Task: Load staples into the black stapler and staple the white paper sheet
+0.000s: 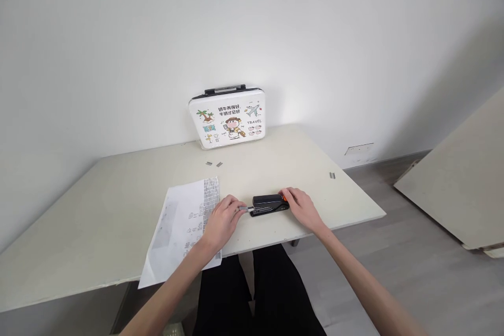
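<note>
A black stapler [270, 200] with an orange part at its rear lies on the table. My right hand [301, 207] is closed around the rear end, fingers over the top beside the orange part. At the stapler's front end, my left hand [224, 218] pinches a small grey metal piece [243, 208] that looks like a strip of staples. Its far end meets a light metal part sticking out of the stapler; whether it sits inside that part is too small to tell. A printed paper sheet [179, 220] lies beside and partly under my left hand and wrist.
Two short staple strips [209, 163] lie behind the paper, and another staple piece [332, 175] is near the table's right edge. A white case [228, 121] with cartoon prints leans upright against the wall. The paper overhangs the front edge of the table [79, 220].
</note>
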Motion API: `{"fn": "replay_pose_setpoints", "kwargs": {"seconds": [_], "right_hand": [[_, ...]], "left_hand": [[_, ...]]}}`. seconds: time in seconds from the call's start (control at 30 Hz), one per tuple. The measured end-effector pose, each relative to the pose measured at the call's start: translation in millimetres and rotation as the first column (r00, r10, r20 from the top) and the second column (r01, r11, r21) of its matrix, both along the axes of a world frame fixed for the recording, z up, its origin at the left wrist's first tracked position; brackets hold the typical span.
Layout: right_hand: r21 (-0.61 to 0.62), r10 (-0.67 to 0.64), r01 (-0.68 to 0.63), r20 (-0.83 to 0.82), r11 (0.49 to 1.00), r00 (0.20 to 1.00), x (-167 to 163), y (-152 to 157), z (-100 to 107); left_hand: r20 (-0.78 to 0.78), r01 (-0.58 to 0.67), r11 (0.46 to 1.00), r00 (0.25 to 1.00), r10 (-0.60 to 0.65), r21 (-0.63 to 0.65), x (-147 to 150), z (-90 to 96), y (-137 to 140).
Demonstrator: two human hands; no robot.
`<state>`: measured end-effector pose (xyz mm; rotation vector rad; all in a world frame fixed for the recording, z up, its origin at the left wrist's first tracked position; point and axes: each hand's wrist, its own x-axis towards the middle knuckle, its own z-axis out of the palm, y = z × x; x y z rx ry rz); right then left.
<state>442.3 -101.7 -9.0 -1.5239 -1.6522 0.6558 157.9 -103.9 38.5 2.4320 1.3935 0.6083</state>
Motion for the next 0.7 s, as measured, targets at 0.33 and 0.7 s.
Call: {"fn": "replay_pose_setpoints", "kwargs": {"seconds": [0.33, 0.7], "right_hand": [[-0.011, 0.001, -0.002, -0.016, 1.000, 1.000, 0, 0, 3], [-0.001, -0.033, 0.033, -0.091, 0.999, 0.995, 0, -10, 7]], "left_hand": [[0.041, -0.003, 0.998, 0.999, 0.006, -0.055, 0, -5.2, 0], [0.258, 0.223, 0.935, 0.954, -0.151, -0.275, -24, -1.6, 14]]}}
